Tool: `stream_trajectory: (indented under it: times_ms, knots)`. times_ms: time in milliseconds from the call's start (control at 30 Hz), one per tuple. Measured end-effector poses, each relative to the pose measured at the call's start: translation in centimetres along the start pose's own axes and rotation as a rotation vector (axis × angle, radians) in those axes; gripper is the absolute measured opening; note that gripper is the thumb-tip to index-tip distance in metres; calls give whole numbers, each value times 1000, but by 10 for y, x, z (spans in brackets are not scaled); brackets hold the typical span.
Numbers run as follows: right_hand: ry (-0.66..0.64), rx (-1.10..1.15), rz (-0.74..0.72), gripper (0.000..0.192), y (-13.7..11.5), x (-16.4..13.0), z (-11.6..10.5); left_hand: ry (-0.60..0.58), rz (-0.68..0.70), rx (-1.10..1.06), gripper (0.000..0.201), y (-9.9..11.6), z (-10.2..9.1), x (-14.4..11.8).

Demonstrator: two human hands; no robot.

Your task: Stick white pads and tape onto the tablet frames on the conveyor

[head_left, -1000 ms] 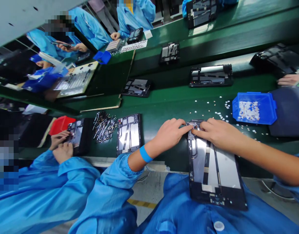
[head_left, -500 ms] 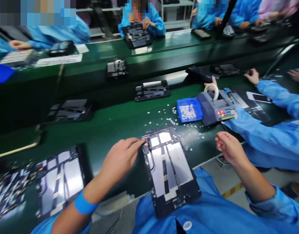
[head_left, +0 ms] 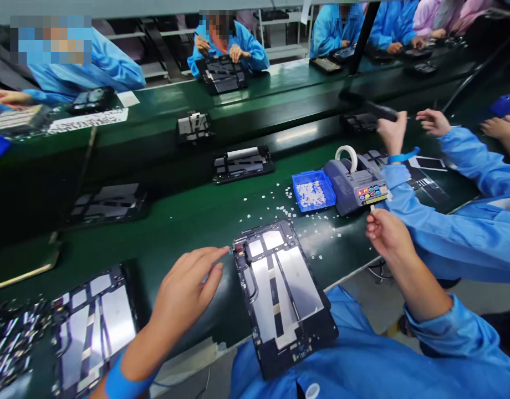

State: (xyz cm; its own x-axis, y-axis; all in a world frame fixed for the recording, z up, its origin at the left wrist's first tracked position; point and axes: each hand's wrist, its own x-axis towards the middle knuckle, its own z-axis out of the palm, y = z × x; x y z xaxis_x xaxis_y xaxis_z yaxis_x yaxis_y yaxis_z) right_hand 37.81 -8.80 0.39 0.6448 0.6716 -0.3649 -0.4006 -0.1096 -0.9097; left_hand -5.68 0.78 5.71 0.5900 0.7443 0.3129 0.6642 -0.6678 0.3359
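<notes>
An opened tablet with silver battery cells leans over the bench edge against my blue coat, tilted, its lower end past the edge. My left hand is open, its fingers stretched toward the tablet's upper left corner. The index fingertip is at that corner; whether it touches I cannot tell. My right hand pinches a small white piece of tape just below the front of a grey tape dispenser. A roll of white tape stands on the dispenser's top.
A blue tray of white bits stands beside the dispenser, with more bits scattered around. Another opened tablet and a heap of small parts lie left. A co-worker's arm reaches past the dispenser, the hand on a dark object.
My right hand has moved up to the dispenser and now pinches tape. My left hand has drawn back slightly from the tablet's corner. The co-worker's hand beyond the dispenser has lifted a dark object.
</notes>
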Motion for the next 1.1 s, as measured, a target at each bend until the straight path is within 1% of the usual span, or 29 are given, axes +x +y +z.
stream_trajectory:
  times_ms: [67,133,200,267,300,333,367,433,500,533,567,600,667,700,767,800,833,900,1000,1100]
  knots:
    - [-118,-67,-6,31,2,-30,16,12,-96,-133,24,14,-2,-1]
    - [-310,-179,-15,30,7,-59,41,-4,-230,-345,23,35,2,2]
    - [-521,-295,-32,29,13,-83,71,-57,-380,-628,25,55,12,9]
    - [-692,-384,-70,27,19,-100,103,-122,-490,-914,31,70,25,16]
    - [-755,-416,-97,26,22,-106,117,-129,-526,-1022,32,74,31,20]
    - [-804,-439,-126,26,24,-110,130,-110,-556,-1106,29,77,36,22]
    - [-842,-454,-151,25,27,-113,140,-83,-582,-1167,25,77,39,22]
    - [-902,-487,-188,25,29,-114,152,8,-625,-1224,23,72,41,20]
    - [-952,-568,-257,25,29,-107,156,89,-648,-1209,24,62,37,14]
    - [-958,-635,-339,24,29,-102,156,115,-648,-1168,23,55,33,10]
    - [-952,-717,-461,25,28,-95,155,131,-642,-1099,20,47,28,7]
    - [-945,-806,-617,25,27,-87,155,128,-622,-1007,17,40,23,4]
    - [-957,-962,-969,28,26,-72,156,76,-538,-794,11,28,14,0]
    - [-984,-1032,-1129,30,27,-66,158,43,-480,-695,11,24,10,-1]
    - [-1056,-1155,-1372,33,29,-56,163,-10,-364,-551,10,21,8,-1]
    - [-1078,-1211,-1452,35,31,-53,165,-33,-320,-507,10,21,8,1]
    - [-1085,-1261,-1508,36,32,-51,168,-49,-291,-476,10,21,10,3]
    - [-1087,-1333,-1561,37,34,-48,171,-85,-262,-432,10,22,13,7]
    - [-1096,-1377,-1570,36,34,-46,172,-126,-213,-334,10,21,18,13]
    - [-1131,-1372,-1561,36,33,-43,172,-187,-121,-130,14,21,20,13]
